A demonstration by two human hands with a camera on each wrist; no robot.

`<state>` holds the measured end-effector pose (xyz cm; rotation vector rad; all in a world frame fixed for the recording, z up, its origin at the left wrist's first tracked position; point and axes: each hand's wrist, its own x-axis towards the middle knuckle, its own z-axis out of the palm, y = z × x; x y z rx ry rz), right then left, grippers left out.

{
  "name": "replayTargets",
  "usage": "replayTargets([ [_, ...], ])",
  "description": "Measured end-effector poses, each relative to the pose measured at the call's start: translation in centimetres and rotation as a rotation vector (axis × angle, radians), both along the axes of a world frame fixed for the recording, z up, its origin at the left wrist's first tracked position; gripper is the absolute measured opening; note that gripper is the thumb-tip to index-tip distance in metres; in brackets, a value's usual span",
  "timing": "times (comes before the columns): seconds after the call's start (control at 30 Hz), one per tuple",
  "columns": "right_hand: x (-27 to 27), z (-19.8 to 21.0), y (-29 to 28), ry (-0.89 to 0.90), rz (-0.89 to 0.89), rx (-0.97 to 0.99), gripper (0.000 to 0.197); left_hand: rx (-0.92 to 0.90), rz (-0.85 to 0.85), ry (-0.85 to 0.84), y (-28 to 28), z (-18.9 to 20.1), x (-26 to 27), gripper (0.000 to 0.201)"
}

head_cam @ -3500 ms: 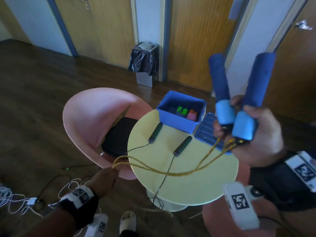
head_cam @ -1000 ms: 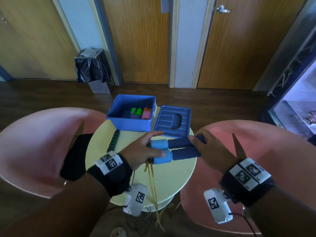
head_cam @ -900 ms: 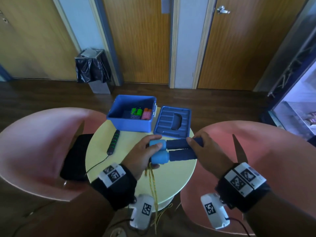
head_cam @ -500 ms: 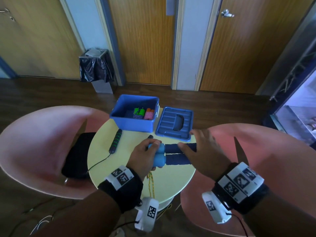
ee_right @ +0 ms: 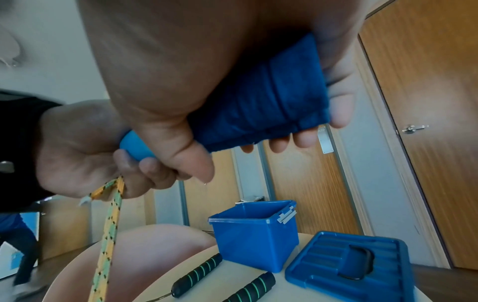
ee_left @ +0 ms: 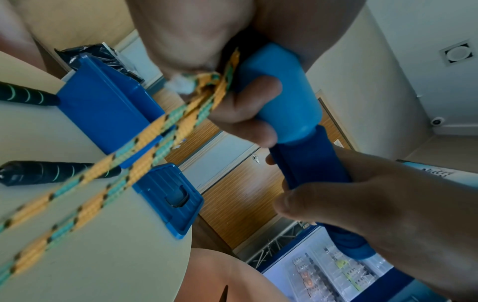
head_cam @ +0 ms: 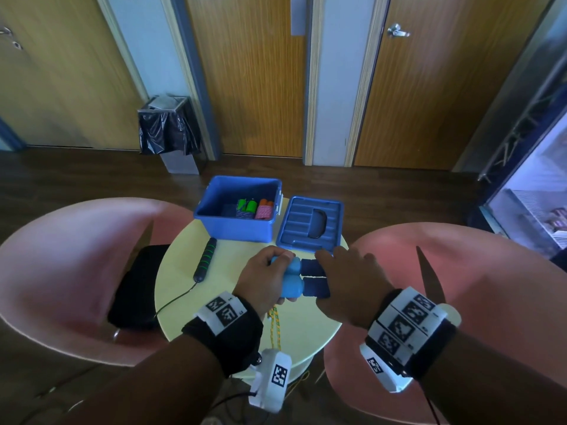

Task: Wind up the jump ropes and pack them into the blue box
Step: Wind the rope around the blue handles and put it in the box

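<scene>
Two blue jump rope handles (head_cam: 302, 279) lie side by side, level, just above the yellow round table (head_cam: 196, 305). My left hand (head_cam: 270, 276) grips their light blue ends (ee_left: 284, 96), and the yellow-green rope (head_cam: 274, 326) hangs from there over the table's near edge. My right hand (head_cam: 340, 274) curls round the dark blue foam parts (ee_right: 258, 102). The open blue box (head_cam: 239, 222) stands at the table's far side and holds small coloured bundles. A second rope's black-and-green handles (ee_right: 199, 271) (ee_right: 248, 288) lie on the table near the box.
The blue lid (head_cam: 310, 225) lies flat to the right of the box. Pink chairs (head_cam: 70, 265) (head_cam: 478, 283) flank the table, and a black cushion (head_cam: 135, 286) is on the left one. A bin (head_cam: 167, 130) and wooden doors stand behind.
The blue handles, earlier upright in my right hand alone, are now level and held by both hands. Over the last second they sank a little and my right hand slid further over the foam.
</scene>
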<state>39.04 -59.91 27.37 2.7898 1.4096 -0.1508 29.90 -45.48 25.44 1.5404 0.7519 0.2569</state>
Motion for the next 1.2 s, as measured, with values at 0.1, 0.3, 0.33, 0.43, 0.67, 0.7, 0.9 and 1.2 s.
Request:
replayTargets([
  [0.1,-0.3,-0.1,0.0,-0.070,0.013,-0.006,0.056,-0.013,0.012,-0.001,0.0,-0.1,0.1,0.016],
  [0.3,0.3,-0.3,0.2,-0.030,0.093,0.106,0.075,0.007,0.034,-0.022,0.0,0.3,0.3,0.016],
  [0.33,0.4,-0.2,0.2,0.018,0.088,0.084,0.082,0.017,0.034,-0.018,0.0,0.4,0.4,0.016],
  [0.43,0.5,0.0,0.3,0.069,0.077,0.060,0.091,0.032,0.027,-0.006,0.0,0.4,0.4,0.014],
  [0.67,0.0,0.5,0.7,0.092,-0.007,0.017,0.026,-0.084,0.030,-0.008,-0.1,0.1,0.2,0.015],
  [0.7,0.2,0.3,0.7,0.125,-0.036,0.012,0.025,-0.121,0.031,-0.030,-0.2,0.1,0.1,0.018],
  [0.9,1.2,-0.7,-0.3,1.115,-0.512,0.612,0.029,-0.121,0.005,-0.182,0.4,-0.4,0.3,0.036],
  [1.2,0.4,0.7,-0.3,2.118,-0.324,1.045,0.062,-0.135,-0.265,-0.074,-1.3,-0.1,1.7,0.047],
])
